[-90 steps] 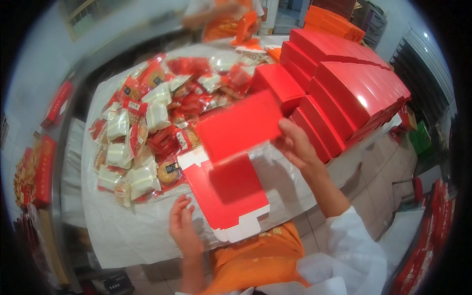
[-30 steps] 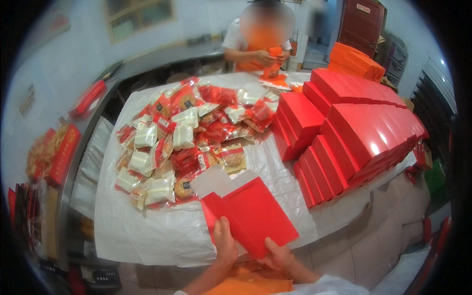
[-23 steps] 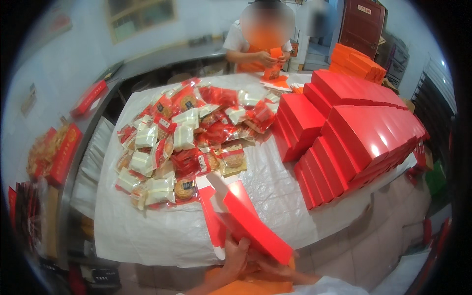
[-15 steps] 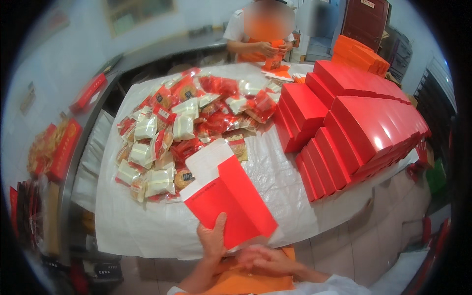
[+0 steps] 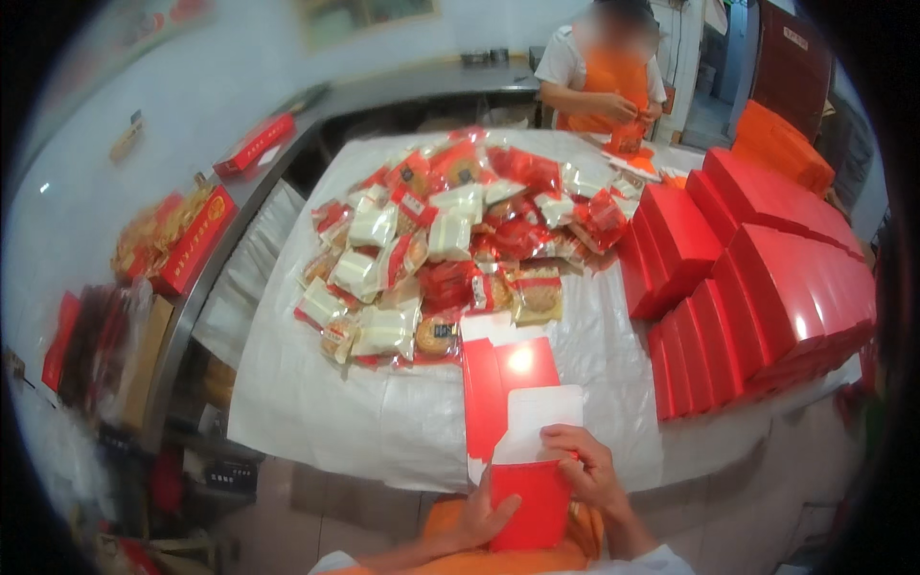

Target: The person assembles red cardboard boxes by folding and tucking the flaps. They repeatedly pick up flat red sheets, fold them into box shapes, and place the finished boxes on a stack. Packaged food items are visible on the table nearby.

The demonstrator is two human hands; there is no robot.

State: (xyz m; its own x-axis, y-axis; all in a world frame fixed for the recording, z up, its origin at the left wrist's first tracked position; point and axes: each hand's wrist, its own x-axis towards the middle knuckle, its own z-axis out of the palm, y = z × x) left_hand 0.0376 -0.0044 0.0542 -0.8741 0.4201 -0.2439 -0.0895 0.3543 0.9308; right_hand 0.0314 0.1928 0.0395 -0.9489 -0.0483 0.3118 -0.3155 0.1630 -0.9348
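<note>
Head view: curled right hand touches white flap.

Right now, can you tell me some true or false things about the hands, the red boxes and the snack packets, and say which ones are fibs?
1. The left hand holds the red carton. True.
2. The stacked red boxes stand left of the packet pile. False: they stand to its right.
3. The right hand touches the carton's white flap. True.
4. The flat red cardboard lies on the floor. False: it lies on the white table cover.
5. The other person wears an orange apron. True.
</note>
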